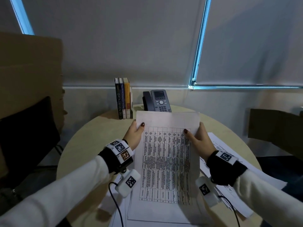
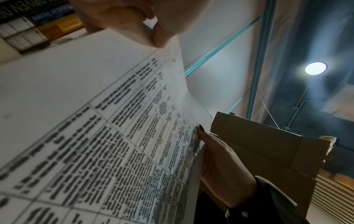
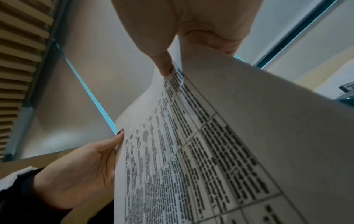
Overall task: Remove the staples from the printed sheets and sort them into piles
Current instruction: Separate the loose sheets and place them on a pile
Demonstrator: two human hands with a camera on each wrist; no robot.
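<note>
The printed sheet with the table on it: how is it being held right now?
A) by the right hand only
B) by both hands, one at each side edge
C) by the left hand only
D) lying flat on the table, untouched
B: the left hand and the right hand each pinch a side edge of the printed sheet, thumbs on its front, lifting it above the round table.

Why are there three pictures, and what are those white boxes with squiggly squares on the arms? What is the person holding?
A person wears three cameras. The big picture comes from one on the head, looking down at a round table. The white boxes are the wrist cameras, and the other two pictures come from them, looking up along the fingers. The left hand and right hand each pinch a side edge of a printed sheet covered in a table of words. More papers lie on the table underneath. At the back stand some books and a desk phone.
</note>
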